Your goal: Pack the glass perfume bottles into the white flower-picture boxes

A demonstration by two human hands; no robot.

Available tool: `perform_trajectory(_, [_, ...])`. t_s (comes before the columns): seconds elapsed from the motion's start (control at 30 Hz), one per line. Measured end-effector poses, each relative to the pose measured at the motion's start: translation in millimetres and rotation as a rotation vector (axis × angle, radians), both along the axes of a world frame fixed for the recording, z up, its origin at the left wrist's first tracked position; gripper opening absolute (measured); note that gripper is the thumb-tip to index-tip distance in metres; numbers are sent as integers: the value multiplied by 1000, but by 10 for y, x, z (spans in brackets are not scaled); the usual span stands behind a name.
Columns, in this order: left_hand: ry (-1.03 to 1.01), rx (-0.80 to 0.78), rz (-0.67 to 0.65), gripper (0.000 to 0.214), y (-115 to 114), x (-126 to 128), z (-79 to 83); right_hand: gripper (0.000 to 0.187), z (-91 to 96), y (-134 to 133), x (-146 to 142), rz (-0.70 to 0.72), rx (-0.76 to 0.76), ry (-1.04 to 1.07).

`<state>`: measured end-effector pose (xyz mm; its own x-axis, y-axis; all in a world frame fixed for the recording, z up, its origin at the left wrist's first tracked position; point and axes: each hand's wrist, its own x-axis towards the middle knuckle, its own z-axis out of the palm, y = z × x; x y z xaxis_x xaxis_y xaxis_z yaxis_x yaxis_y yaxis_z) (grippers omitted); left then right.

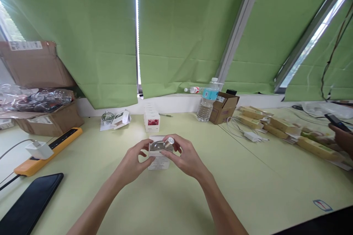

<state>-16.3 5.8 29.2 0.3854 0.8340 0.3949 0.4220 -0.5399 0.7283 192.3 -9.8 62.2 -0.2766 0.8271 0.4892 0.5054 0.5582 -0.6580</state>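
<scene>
A clear glass bottle with a silver cap (157,146), like a perfume bottle, lies on its side in the mouth of a small white box (159,164) in front of me. My left hand (137,158) grips the box's left side, its thumb at the near edge and its fingers behind. My right hand (185,155) pinches the bottle near its cap, thumb in front and forefinger over the top. How deep the bottle sits in the box is partly hidden by my fingers. Printed small text shows on the box's near flap.
A row of white boxes (153,124) stands just beyond my hands. Left are an orange power strip (66,143), a black phone (31,203) and an open carton (52,117). Right are a water bottle (205,106), a white charger (252,136), yellow packs (317,148) and another person's hand (343,136).
</scene>
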Motion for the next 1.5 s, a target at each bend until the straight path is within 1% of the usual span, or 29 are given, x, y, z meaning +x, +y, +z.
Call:
perform_trajectory(0.1, [25, 34, 4, 39, 1, 7, -15, 20, 7, -3, -4, 4, -3, -1])
perform_trajectory(0.37, [48, 28, 29, 40, 11, 1, -46, 18, 8, -7, -15, 25, -13, -24])
perform_trajectory(0.6, [-1, -16, -10, 46, 13, 40, -133, 10, -44, 16, -49, 36, 3, -70])
perform_trajectory(0.8, [2, 20, -13, 45, 18, 52, -154, 8, -72, 13, -70, 28, 63, -94])
perform_trajectory(0.9, [3, 42, -8, 44, 13, 55, -152, 8, -86, 9, -81, 21, 64, -122])
perform_trajectory(0.97, [3, 43, -9, 45, 10, 55, -150, 10, -87, 1, -86, 14, 48, -128])
perform_trajectory(1.1, [-5, 23, -23, 46, 9, 54, -141, 26, -77, -23, -86, -1, 17, -94])
perform_trajectory(1.3, [-14, 31, -22, 46, 20, 54, -150, 21, -84, -23, -89, 29, 104, -106])
perform_trajectory(1.5, [4, 34, -15, 47, 30, 43, -174, 15, -85, -9, -95, 57, 140, -141])
